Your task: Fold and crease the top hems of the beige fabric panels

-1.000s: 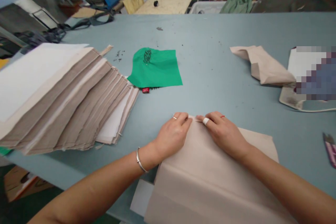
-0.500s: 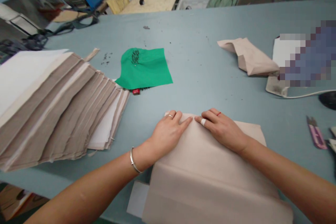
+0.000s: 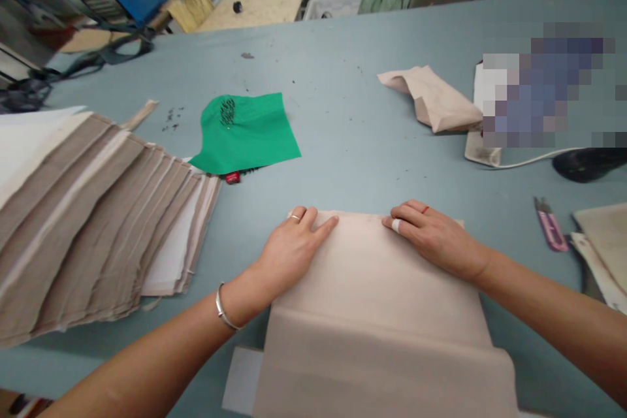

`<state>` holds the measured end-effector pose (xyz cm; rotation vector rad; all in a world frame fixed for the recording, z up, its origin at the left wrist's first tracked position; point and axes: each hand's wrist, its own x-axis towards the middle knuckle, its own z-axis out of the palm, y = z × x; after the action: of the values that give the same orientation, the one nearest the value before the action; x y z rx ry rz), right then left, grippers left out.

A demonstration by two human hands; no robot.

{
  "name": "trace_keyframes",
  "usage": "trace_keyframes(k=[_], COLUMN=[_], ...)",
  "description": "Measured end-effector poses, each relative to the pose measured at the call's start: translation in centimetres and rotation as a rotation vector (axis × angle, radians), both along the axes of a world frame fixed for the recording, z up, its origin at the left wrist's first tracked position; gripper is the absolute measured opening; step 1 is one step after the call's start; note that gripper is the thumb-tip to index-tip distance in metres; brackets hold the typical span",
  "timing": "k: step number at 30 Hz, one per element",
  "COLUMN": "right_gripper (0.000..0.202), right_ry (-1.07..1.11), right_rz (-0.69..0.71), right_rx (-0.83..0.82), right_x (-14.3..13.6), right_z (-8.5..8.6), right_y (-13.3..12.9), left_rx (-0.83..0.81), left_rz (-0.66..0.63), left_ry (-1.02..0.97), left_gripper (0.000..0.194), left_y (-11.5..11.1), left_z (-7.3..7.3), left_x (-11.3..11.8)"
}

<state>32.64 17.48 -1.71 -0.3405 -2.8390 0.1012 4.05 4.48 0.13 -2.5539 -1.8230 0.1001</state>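
A beige piece of fabric (image 3: pixel 377 294) lies in front of me, with a fold running across its lower half. At its far left corner my left hand (image 3: pixel 292 245) has curled fingers over the edge, the thumb stretched along the top. Towards the far right corner my right hand (image 3: pixel 435 238) pinches the same edge, its fingers pressed together. What lies beneath both hands' fingertips is hidden. A white sheet (image 3: pixel 241 380) sticks out from under the fabric at the lower left.
A fanned stack of beige and white pieces (image 3: pixel 98 222) stands at the left. Beyond my hands lies a green cloth (image 3: pixel 249 134). Crumpled beige fabric (image 3: pixel 434 99), pink-handled thread snips (image 3: pixel 551 225) and a dark object (image 3: pixel 588 164) are on the right of the table (image 3: pixel 333 117).
My right hand has slid right along the far edge, widening the gap between my hands. The fabric's far right corner now lies straighter. The view has shifted to the right.
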Motion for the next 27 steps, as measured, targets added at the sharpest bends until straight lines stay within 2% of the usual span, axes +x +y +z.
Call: trace_keyframes(k=[11, 16, 18, 21, 24, 27], right_gripper=[0.029, 0.032, 0.032, 0.030, 0.026, 0.025], right_ry=[-0.024, -0.020, -0.012, 0.003, 0.051, 0.120], right_rz=[-0.065, -0.127, -0.162, -0.203, -0.257, -0.305], right_rx=[-0.006, -0.029, -0.045, -0.057, -0.061, -0.070], right_x=[6.1, 8.4, 8.7, 8.7, 8.7, 9.0], right_z=[0.2, 0.1, 0.0, -0.2, -0.5, -1.0], right_y=[1.0, 1.1, 1.0, 0.6, 0.3, 0.1], left_rx=[-0.010, 0.007, 0.014, 0.010, 0.022, 0.000], left_rz=[0.004, 0.004, 0.009, -0.012, -0.087, -0.132], left_ry=[0.011, 0.058, 0.075, 0.003, -0.151, -0.166], left_gripper=[0.059, 0.058, 0.045, 0.021, 0.019, 0.023], left_y=[-0.1, 0.0, 0.6, 2.2, 3.9, 4.7], left_z=[-0.1, 0.5, 1.0, 1.3, 1.1, 0.7], left_x=[0.0, 0.2, 1.4, 5.2, 9.7, 12.3])
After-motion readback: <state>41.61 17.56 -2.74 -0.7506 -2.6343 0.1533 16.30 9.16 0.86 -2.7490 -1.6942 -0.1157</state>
